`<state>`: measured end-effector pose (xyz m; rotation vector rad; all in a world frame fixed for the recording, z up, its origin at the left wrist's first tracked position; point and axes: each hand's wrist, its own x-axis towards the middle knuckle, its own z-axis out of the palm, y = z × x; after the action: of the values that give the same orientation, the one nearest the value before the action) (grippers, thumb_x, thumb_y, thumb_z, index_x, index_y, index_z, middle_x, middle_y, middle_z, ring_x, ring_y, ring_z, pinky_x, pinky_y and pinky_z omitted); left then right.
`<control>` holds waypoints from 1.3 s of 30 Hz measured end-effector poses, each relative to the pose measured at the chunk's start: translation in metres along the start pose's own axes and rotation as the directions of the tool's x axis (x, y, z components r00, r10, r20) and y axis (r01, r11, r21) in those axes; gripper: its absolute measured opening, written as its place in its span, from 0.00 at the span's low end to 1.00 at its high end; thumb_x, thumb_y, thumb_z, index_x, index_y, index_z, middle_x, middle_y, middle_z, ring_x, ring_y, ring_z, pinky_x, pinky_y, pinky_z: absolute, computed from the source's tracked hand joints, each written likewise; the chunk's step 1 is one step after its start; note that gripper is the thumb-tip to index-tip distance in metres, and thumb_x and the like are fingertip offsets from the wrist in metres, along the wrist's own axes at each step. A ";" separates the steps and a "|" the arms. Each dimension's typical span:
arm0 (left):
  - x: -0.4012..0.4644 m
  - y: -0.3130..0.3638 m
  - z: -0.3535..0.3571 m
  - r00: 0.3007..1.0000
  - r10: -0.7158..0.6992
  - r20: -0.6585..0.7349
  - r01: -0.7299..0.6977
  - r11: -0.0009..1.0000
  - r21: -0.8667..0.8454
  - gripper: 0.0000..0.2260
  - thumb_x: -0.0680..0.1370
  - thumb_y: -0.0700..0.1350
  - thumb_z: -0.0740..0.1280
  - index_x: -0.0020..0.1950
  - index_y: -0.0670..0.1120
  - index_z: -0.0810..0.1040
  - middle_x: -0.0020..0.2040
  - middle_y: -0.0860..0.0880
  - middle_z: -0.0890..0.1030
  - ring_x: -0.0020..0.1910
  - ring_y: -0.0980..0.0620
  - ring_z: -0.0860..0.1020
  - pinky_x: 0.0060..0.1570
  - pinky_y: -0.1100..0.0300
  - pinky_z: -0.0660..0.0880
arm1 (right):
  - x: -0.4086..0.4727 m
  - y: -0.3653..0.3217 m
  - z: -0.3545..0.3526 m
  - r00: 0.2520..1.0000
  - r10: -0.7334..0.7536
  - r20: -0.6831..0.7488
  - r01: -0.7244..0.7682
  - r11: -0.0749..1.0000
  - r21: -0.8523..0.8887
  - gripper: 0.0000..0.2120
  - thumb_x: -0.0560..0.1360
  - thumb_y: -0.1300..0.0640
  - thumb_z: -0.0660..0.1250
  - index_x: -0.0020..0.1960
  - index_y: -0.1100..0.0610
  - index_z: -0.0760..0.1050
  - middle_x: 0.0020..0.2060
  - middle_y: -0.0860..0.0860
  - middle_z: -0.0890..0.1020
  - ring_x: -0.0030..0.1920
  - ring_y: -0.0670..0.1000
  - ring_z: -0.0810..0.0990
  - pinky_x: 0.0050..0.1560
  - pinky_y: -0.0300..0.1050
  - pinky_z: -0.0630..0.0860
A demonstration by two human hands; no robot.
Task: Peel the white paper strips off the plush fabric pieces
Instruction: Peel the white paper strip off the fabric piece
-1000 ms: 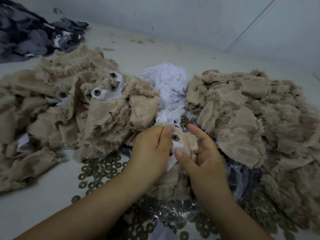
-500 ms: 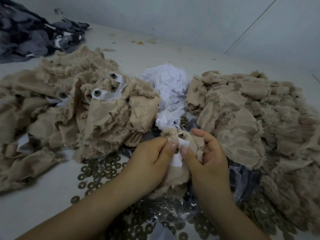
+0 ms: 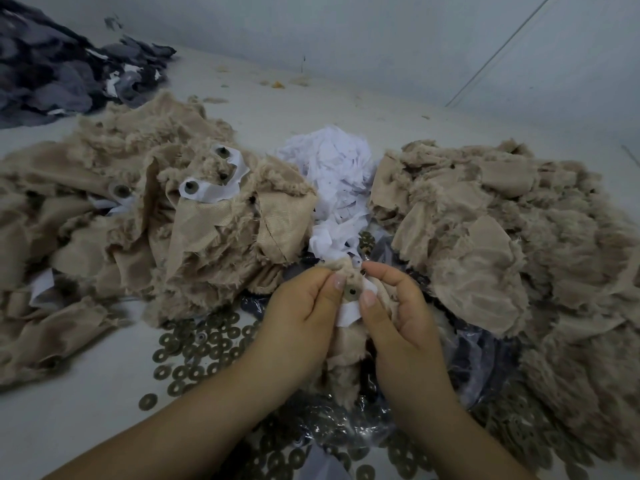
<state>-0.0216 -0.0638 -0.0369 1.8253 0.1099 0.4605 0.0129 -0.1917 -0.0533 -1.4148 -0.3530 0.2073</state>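
Plush fabric piece (image 3: 346,344), tan and furry, is held up in both hands at the centre of a pale tabletop (image 3: 69,427), and everything else is placed from it. Far to its upper left lies a heap of dark grey fabric (image 3: 52,74). Directly left sits a large tan pile (image 3: 138,220) whose pieces still carry white paper strips (image 3: 211,192) around round metal eyelets, so this looks like the work left to do. Loose brown washers (image 3: 194,348) are scattered just left of and below the held piece. Just above it is a mound of crumpled white paper (image 3: 332,181), apparently strips already removed.

The left hand (image 3: 304,320) pinches the fabric's top edge between thumb and curled fingers. A white strip (image 3: 349,311) with an eyelet lies between the two thumbs, still attached. The right hand (image 3: 398,313) presses its thumb on the strip beside the eyelet, fingers curled behind the fabric. To the right spreads a second tan pile (image 3: 502,244) showing no paper, probably finished. The job seems roughly half done.
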 end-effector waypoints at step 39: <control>-0.004 0.019 0.025 0.994 -0.054 0.094 0.072 0.976 -0.205 0.10 0.77 0.51 0.66 0.55 0.48 0.74 0.46 0.53 0.82 0.42 0.55 0.82 0.38 0.58 0.80 | -0.003 -0.004 0.000 0.993 -0.056 -0.099 0.066 0.992 0.104 0.12 0.80 0.48 0.60 0.61 0.44 0.77 0.55 0.48 0.85 0.55 0.51 0.85 0.47 0.42 0.82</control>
<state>-0.0195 -0.0938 -0.0257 1.6281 0.0564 0.3330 0.0099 -0.1933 -0.0496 -1.3009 -0.3012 0.1060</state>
